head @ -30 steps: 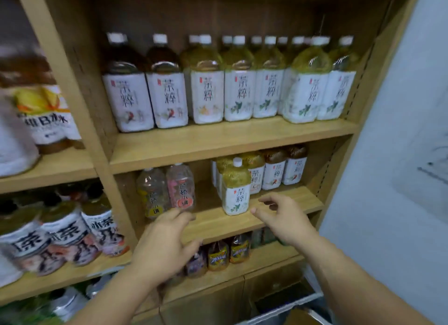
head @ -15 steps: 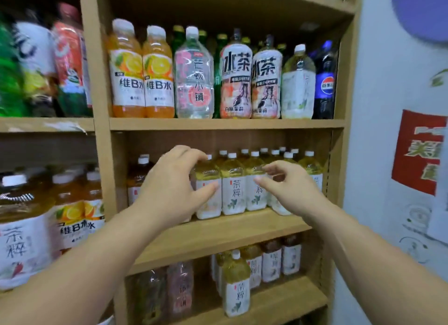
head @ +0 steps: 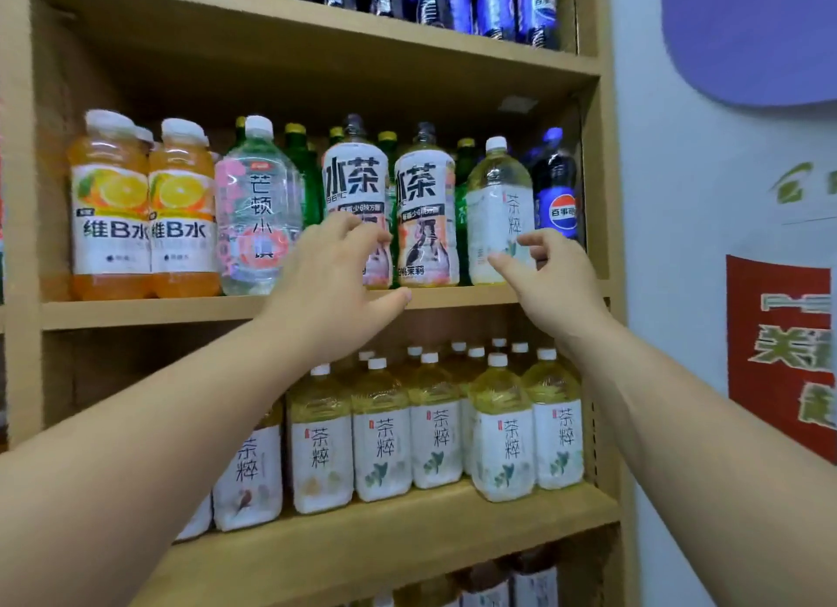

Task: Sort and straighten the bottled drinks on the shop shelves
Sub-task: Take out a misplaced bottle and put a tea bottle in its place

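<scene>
On the middle shelf (head: 181, 310) stands a mixed row: two orange drink bottles (head: 111, 208), a clear pink-label bottle (head: 258, 217), two tea bottles with big black characters (head: 423, 212), a pale green tea bottle (head: 498, 212) and a cola bottle (head: 556, 190). My left hand (head: 335, 285) is raised in front of the left black-character bottle, fingers loosely spread, holding nothing. My right hand (head: 548, 280) hovers at the lower part of the pale green tea bottle, thumb and fingers apart, with no clear grip.
Green bottles (head: 299, 153) stand behind the front row. Below, a shelf (head: 407, 538) carries several green tea bottles (head: 502, 430). Cola bottles (head: 493, 4) line the top shelf. The shelf unit's right post (head: 604, 199) meets a wall with a red poster (head: 783, 357).
My view rose from the lower shelves to the mixed-drinks shelf. Both hands went up with it, from the green tea row to the black-character and pale green bottles.
</scene>
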